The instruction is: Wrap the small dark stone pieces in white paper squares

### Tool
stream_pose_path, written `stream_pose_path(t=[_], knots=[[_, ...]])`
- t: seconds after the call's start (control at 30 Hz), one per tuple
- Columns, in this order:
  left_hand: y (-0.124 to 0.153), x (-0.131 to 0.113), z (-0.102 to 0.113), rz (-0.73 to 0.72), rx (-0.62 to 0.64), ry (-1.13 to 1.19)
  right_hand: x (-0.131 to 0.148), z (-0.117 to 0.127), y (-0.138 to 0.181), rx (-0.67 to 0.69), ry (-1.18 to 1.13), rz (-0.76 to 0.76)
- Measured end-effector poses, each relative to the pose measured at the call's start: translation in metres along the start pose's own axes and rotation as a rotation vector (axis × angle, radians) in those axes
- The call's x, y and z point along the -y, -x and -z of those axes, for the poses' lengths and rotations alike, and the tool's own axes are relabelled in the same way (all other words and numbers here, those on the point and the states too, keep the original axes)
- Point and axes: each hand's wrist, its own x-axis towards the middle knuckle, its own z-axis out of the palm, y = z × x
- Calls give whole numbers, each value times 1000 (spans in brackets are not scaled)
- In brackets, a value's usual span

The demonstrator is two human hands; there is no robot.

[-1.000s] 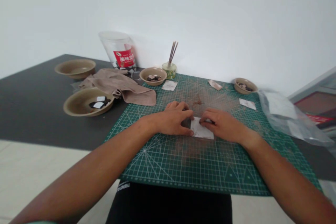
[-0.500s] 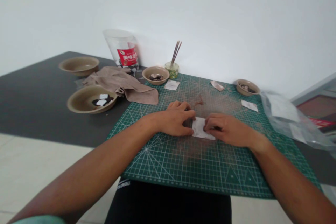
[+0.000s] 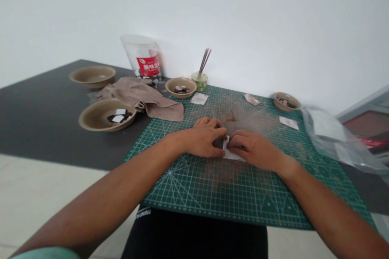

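Observation:
A small white paper piece point(image 3: 230, 154) lies on the green cutting mat point(image 3: 237, 186), mostly covered by my hands. My left hand point(image 3: 203, 139) has curled fingers pinching the paper's left edge. Beside it, my right hand point(image 3: 254, 149) presses closed fingers down on the paper's right part. The two hands almost touch over the paper. What lies under the fingers is hidden.
Two tan bowls point(image 3: 105, 114) point(image 3: 92, 76) and a brown cloth point(image 3: 142, 98) sit at left. Small dishes point(image 3: 181, 87) point(image 3: 286, 101), a jar with sticks point(image 3: 200, 81), a red-labelled container point(image 3: 145, 61) and paper scraps point(image 3: 198, 98) line the back. A clear plastic bag point(image 3: 334, 137) lies at right.
My right hand has slid left over the white paper, covering more of it and closing the gap to my left hand. The left hand has stayed put.

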Motion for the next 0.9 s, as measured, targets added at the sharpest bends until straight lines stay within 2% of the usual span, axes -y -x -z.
stream_pose_path(t=[0.07, 0.13, 0.23, 0.3, 0.37, 0.43, 0.53, 0.6, 0.67, 0.77, 0.83, 0.9], knots=[[0, 0, 0, 8, -1, -1, -3, 2, -1, -30, 56, -69], [0, 0, 0, 6, -1, 6, -5, 5, 1, 40, 23, -77], [0, 0, -1, -8, -2, 12, -3, 6, 5, 146, -86, -6], [0, 0, -1, -14, -3, 5, -2, 3, 4, 93, -74, -8], [0, 1, -1, -8, -3, -5, -4, 3, 2, -5, 8, -74], [0, 1, -1, 0, 1, -9, -8, 6, 1, -28, 64, -138], [0, 2, -1, -14, 2, -13, -9, 10, 4, 107, -8, -78], [0, 2, -2, -29, 0, -17, -6, 8, 5, 146, -63, -6], [0, 2, -2, -29, -1, -17, -3, 4, 3, 73, -34, -14], [0, 1, -1, -8, 5, -11, -4, 3, 0, -30, 70, -112], [0, 1, 0, 1, 13, -5, -5, 5, 0, 31, 71, -116], [0, 0, 0, -1, 18, -7, -3, 6, 2, 114, 17, -43]])
